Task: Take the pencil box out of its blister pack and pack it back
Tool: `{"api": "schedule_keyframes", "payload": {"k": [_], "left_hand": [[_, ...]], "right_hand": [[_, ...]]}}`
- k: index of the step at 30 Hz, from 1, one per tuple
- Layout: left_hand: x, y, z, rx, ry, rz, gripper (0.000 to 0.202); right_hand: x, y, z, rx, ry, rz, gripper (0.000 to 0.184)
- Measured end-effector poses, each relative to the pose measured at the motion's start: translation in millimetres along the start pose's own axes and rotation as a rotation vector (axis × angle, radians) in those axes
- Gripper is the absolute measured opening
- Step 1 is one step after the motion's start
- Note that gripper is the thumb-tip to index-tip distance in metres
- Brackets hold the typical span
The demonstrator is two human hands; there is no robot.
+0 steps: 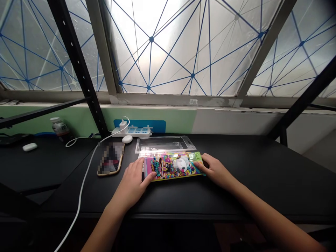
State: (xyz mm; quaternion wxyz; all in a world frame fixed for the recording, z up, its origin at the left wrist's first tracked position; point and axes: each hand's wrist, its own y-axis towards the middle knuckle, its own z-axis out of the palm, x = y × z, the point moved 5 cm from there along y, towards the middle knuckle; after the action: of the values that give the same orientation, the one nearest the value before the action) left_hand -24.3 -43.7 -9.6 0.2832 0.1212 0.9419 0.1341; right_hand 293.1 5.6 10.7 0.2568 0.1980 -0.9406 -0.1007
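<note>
From afar, I see the left hand (135,176) and right hand (214,168) closed round opposite ends of a colorful case (168,167), its long axis crosswise between them, neither nearer, a clear plastic tray (165,144) just beyond on the black desk (252,171).

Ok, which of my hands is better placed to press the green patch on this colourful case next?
Probably your right hand: its thumb rests on the colourful case close to the green patch, while your left hand holds the opposite end.
</note>
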Motion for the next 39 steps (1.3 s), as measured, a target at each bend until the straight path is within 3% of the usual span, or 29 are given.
{"api": "schedule_keyframes", "payload": {"k": [6, 12, 15, 20, 25, 32, 39], "left_hand": [[-7.9, 2.3, -3.4, 0.105, -0.002, 0.004, 0.058], [-7.6, 2.6, -4.5, 0.082, 0.032, 0.039, 0.058], [-4.1, 0.5, -2.7, 0.06, -0.006, 0.032, 0.064], [1.9, -2.6, 1.9, 0.051, -0.042, -0.012, 0.096], [1.7, -2.3, 2.3, 0.059, -0.063, -0.024, 0.096], [-4.2, -2.1, -1.4, 0.081, -0.084, -0.009, 0.087], [-7.3, 0.3, -3.9, 0.083, -0.106, 0.005, 0.055]], "right_hand": [[1.1, 3.3, -2.4, -0.032, -0.204, -0.053, 0.041], [16.7, 2.7, -10.4, -0.163, -0.376, -0.215, 0.034], [34.0, 5.1, -4.2, -0.106, -0.355, -0.32, 0.028], [70.3, 22.5, 12.1, 0.023, -0.24, -0.383, 0.028], [93.7, 46.5, 35.1, 0.076, -0.182, -0.375, 0.019], [98.6, 55.7, 48.2, -0.022, -0.212, -0.306, 0.018], [107.7, 48.6, 33.5, -0.351, -0.239, -0.483, 0.017]]}}
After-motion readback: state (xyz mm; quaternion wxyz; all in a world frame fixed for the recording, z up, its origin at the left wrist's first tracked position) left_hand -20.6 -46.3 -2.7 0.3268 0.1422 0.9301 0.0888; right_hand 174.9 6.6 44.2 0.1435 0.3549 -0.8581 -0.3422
